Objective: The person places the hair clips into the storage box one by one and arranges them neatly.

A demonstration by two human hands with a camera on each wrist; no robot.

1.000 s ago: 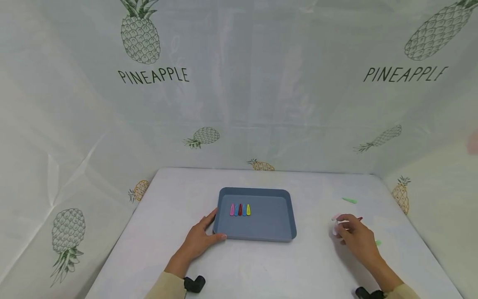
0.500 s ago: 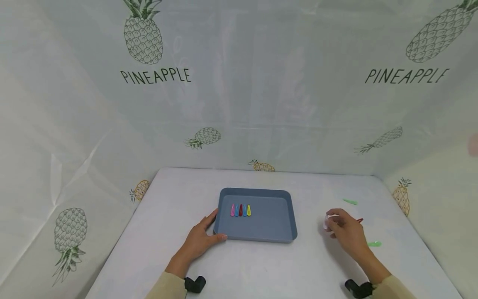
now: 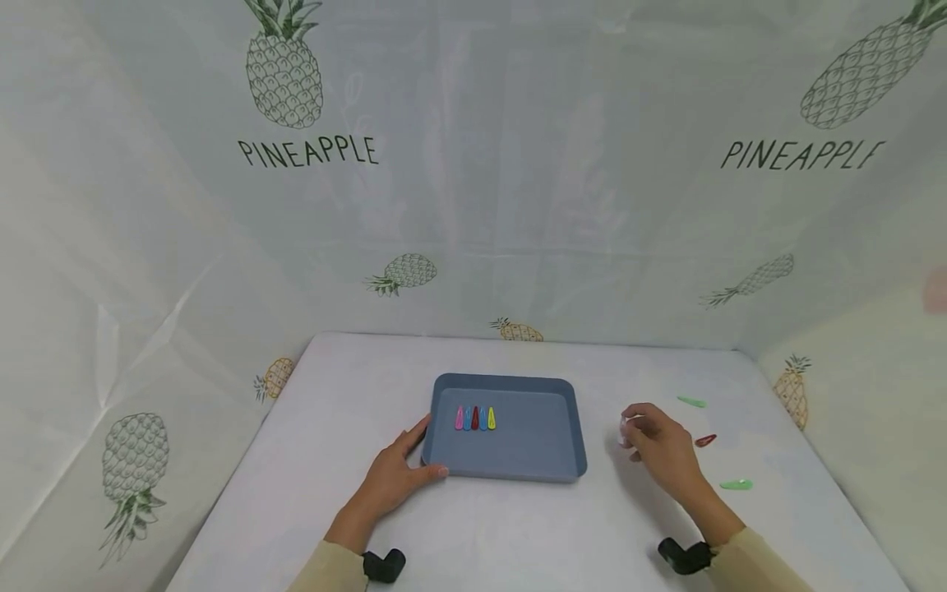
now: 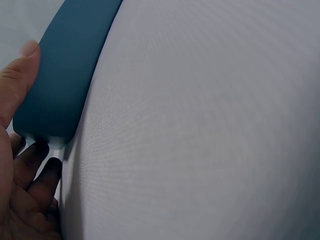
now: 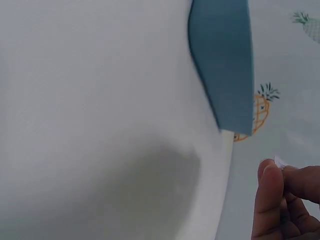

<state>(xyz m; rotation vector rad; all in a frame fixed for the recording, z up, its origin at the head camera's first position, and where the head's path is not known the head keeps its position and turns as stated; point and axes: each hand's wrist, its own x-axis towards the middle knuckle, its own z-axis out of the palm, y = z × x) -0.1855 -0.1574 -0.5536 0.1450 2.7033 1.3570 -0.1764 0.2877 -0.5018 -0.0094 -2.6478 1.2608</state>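
Note:
A blue-grey tray [image 3: 540,436] lies on the white table, with several snap hair clips [image 3: 476,418] in pink, blue, red and yellow lined up side by side in its left half. My left hand [image 3: 392,477] holds the tray's near left corner, its thumb at the front rim. In the left wrist view the thumb [image 4: 20,75] lies against the tray wall [image 4: 65,70] and the other fingers bend below the corner. Right of the tray, my right hand [image 3: 666,452] pinches a pale pinkish-white hair clip [image 3: 623,432] above the table; fingers mostly hide it.
Three loose clips lie to the right of my right hand: a green clip [image 3: 691,402] at the back, a red clip [image 3: 706,441] and another green clip [image 3: 736,485] nearer. A pineapple-printed curtain [image 3: 518,205] hangs behind the table [image 3: 518,543].
My right hand has moved left toward the tray with the pale hair clip, uncovering the red clip and the nearer green clip. The left hand and tray have stayed put.

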